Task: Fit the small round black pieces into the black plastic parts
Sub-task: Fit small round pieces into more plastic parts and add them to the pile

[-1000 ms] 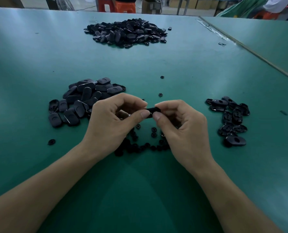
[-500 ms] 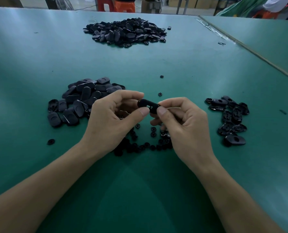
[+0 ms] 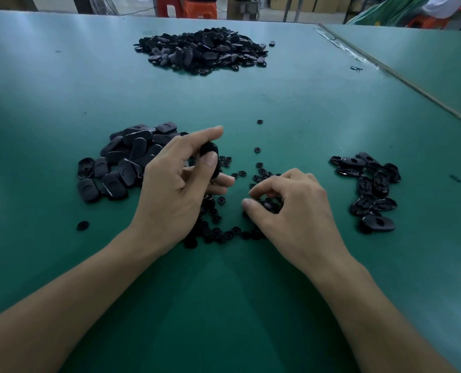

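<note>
Head view | loose parts pile (image 3: 124,162) toward left edge of surface (image 3: 62,103) | left hand (image 3: 175,189) gripping black plastic part (image 3: 209,154), raised mid-surface | small round pieces (image 3: 224,234) scattered beneath | right hand (image 3: 291,208) curled, pinching round piece (image 3: 267,205) | parts cluster (image 3: 369,189) toward right edge

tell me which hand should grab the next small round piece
Right. The right hand is fingers-down right over the small round pieces; the left hand is occupied holding a black plastic part.
</note>
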`<state>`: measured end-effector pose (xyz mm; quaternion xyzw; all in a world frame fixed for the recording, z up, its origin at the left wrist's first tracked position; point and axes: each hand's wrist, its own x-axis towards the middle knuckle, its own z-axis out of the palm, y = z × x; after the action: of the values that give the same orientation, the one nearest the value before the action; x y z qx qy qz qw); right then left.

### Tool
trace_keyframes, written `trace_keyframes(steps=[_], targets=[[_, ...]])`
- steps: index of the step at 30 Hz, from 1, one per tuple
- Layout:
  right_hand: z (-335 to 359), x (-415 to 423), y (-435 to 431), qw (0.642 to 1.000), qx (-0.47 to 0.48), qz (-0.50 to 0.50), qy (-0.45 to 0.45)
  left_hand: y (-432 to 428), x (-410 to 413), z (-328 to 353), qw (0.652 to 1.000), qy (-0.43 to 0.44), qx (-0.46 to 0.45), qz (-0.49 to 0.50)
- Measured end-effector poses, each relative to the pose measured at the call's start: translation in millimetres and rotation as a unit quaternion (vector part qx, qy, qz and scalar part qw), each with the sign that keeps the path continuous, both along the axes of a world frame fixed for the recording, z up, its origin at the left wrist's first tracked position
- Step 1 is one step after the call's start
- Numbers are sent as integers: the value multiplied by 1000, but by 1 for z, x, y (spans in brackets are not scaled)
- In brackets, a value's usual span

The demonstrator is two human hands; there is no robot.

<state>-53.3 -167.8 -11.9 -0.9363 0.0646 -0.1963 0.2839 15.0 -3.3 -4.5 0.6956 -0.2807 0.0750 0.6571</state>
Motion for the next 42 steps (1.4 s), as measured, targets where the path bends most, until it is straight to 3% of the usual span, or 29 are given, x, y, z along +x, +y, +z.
trace_keyframes(steps=[28,42], targets=[[3,-1,9,996,-8,54,67,1,6,-6,998,57,-9,23],[7,0,9,984,155,46,-77,2,3,-4,998,64,12,24]])
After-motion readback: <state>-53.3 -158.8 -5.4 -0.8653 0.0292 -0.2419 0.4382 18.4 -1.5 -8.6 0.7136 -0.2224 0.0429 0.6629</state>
